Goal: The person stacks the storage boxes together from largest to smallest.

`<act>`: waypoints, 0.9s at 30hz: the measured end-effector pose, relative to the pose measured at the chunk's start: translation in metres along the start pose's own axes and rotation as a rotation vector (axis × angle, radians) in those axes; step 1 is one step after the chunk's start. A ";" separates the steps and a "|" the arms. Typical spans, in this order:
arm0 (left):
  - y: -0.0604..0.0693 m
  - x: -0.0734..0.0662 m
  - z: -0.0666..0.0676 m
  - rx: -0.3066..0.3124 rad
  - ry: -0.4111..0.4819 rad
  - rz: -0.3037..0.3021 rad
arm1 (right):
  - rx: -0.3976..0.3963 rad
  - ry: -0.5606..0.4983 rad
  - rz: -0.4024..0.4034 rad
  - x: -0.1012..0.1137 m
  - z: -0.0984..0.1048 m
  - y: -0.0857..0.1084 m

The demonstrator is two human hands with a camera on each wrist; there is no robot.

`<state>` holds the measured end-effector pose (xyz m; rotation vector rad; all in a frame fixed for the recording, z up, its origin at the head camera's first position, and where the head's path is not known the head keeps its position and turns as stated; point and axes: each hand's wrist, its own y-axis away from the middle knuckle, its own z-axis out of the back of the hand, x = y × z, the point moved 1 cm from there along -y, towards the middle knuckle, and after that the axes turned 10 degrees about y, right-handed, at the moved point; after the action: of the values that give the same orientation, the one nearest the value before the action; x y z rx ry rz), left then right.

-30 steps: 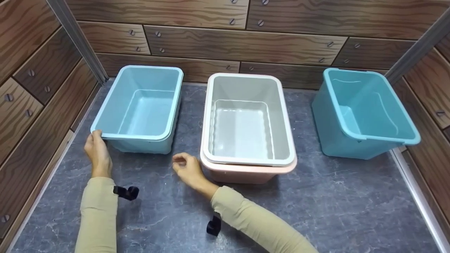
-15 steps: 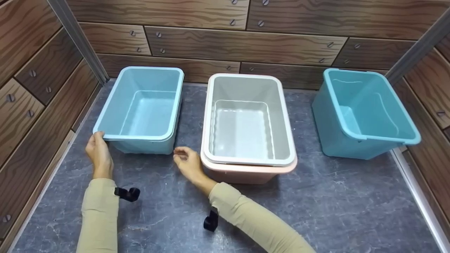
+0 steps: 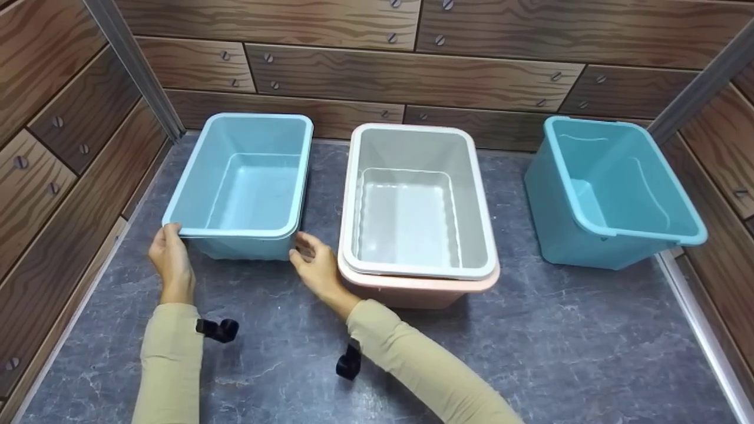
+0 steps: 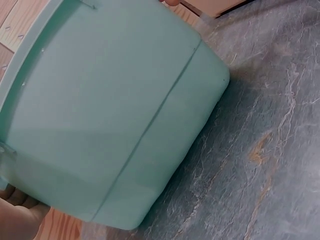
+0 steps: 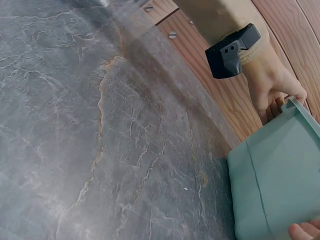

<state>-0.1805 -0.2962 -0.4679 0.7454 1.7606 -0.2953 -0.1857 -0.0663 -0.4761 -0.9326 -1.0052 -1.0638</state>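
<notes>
A light blue plastic bin [image 3: 241,247] stands at the left of the head view. Its rim looks doubled along the right side; I cannot tell whether a second bin is nested inside. My left hand [image 3: 172,262] grips the rim at its near left corner, with the thumb on top. At the near right corner, my right hand [image 3: 318,268] has its loosely bent fingers beside the side wall and its thumb by the front wall. The left wrist view shows the bin's wall [image 4: 115,110] close up. From the right wrist view, right fingertips [image 5: 302,231] show against the wall.
Close to my right hand stands a white-rimmed grey bin [image 3: 419,272] nested in a pink bin [image 3: 418,294]. A teal bin [image 3: 577,241] is at the right. Wood-patterned walls [image 3: 330,76] enclose the dark marbled surface [image 3: 283,365].
The light blue bin has shifted slightly right and nearer, with my left hand moving along on its rim. My right hand has moved up to the bin's near right corner.
</notes>
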 end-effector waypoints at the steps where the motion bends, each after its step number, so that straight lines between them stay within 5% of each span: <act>1: 0.000 0.000 0.000 -0.002 -0.001 -0.002 | 0.002 0.000 -0.005 0.000 0.000 -0.001; 18: 0.007 0.003 0.000 0.000 -0.129 -0.100 | -0.036 0.005 0.000 -0.001 0.001 0.001; 27: 0.013 0.005 0.002 0.010 -0.207 -0.090 | -0.051 0.050 0.013 0.003 0.005 0.016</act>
<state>-0.1720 -0.2857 -0.4712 0.6200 1.5993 -0.4271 -0.1707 -0.0587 -0.4737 -0.9477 -0.9335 -1.1009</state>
